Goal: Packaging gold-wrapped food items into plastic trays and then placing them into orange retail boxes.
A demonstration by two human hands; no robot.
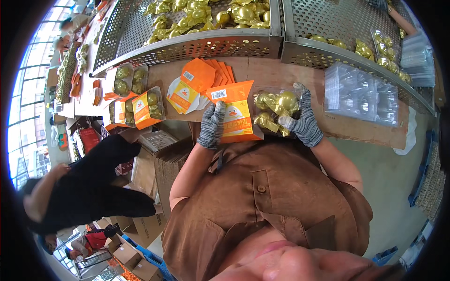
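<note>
My left hand, in a grey knitted glove with pale fingertips, grips an orange and yellow cardboard sleeve printed with a duck and bearing writing. Just right of the sleeve, a clear plastic tray holds several gold-foil-wrapped eggs. My right hand, gloved alike, has its thumb and fingers around the tray's right side. The sleeve and the tray are side by side, close together; whether they touch, I cannot tell. Both are over the near edge of the wooden table.
Flat orange sleeves lie fanned behind my left hand. Filled packs stand at the left, stacked clear trays at the right. Perforated metal bins with foil-wrapped eggs border the far side. A co-worker in black is at the left.
</note>
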